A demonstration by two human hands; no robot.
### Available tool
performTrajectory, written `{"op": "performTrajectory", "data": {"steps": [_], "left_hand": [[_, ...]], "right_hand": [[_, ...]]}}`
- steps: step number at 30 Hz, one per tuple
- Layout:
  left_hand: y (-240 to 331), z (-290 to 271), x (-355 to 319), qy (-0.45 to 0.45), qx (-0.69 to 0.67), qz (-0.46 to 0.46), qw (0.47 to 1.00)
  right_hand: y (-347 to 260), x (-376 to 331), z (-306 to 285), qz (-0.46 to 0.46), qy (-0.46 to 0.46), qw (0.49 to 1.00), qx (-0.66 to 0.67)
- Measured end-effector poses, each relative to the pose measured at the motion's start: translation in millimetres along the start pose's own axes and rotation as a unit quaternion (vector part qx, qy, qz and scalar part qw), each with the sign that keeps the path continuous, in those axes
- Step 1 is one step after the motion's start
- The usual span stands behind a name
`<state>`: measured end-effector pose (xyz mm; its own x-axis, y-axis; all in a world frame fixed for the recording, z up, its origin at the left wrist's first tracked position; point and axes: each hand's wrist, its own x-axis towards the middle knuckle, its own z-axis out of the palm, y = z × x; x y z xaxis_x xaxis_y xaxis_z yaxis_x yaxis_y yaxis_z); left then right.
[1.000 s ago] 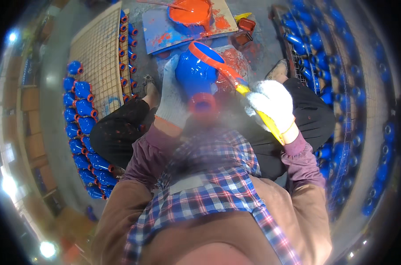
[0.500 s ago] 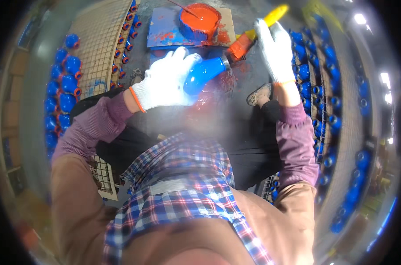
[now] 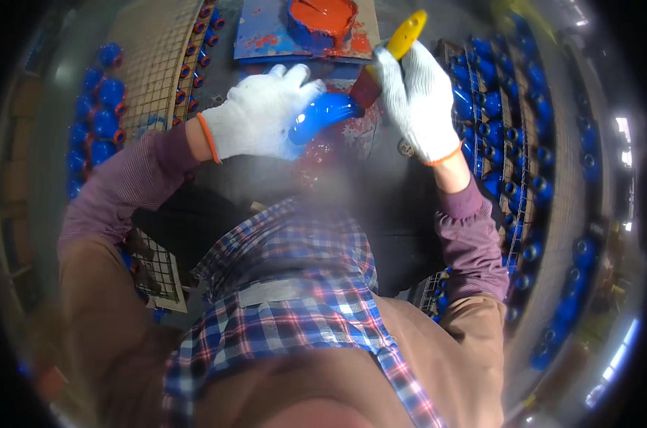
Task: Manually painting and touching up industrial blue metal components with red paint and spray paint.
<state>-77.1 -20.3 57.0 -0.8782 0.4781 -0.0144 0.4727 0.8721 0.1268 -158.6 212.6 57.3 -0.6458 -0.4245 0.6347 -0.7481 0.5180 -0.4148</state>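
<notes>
My left hand (image 3: 263, 110), in a white knitted glove, is closed round the body of a glossy blue bottle-shaped piece (image 3: 322, 115). The piece lies tilted on its side, its narrow neck pointing right. In my gloved right hand (image 3: 422, 103) is a paintbrush (image 3: 409, 32), its yellow handle sticking up past my fingers. The brush's dark red bristle end meets the tip of the neck; the exact contact is hard to make out. Beyond both hands stands a round tub (image 3: 300, 34) of orange-red paint, with paint streaked down its side.
Under the tub lies a paint-smeared board (image 3: 259, 37). Left, blue pieces with red rims (image 3: 109, 93) line a wire-mesh rack (image 3: 152, 68). Several more blue pieces (image 3: 491, 132), with greyish openings, fill racks on the right. Red splashes (image 3: 322, 151) mark the floor between my hands.
My right hand has come left and down with the brush, bringing its bristles onto the neck end. The blue piece has shifted slightly left, and its grey neck opening no longer shows.
</notes>
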Motion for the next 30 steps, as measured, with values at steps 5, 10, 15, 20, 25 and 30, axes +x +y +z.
{"op": "performTrajectory", "data": {"steps": [5,10,15,20,25,30], "left_hand": [[-18.5,19.5,-1.9,-0.033,-0.323,-0.090,0.942],[-15.6,45.6,-18.6,-0.040,-0.649,-0.139,0.747],[7.4,72.2,-39.5,0.054,-0.803,-0.185,0.564],[30.5,87.3,-27.2,-0.122,-0.992,-0.029,-0.024],[54.3,82.7,-18.1,-0.007,-0.991,-0.010,-0.132],[38.2,80.1,-6.0,-0.161,-0.972,0.085,-0.147]], "right_hand": [[-2.4,-28.0,4.0,0.000,0.044,0.994,0.102],[1.9,-55.3,-0.5,0.165,0.043,0.929,0.330],[16.5,-84.9,6.0,0.269,0.092,0.880,0.380],[23.0,-98.5,40.2,0.315,0.134,0.807,0.481],[10.3,-96.6,72.4,0.318,0.203,0.669,0.640],[16.6,-104.5,52.9,0.331,0.168,0.766,0.525]]}}
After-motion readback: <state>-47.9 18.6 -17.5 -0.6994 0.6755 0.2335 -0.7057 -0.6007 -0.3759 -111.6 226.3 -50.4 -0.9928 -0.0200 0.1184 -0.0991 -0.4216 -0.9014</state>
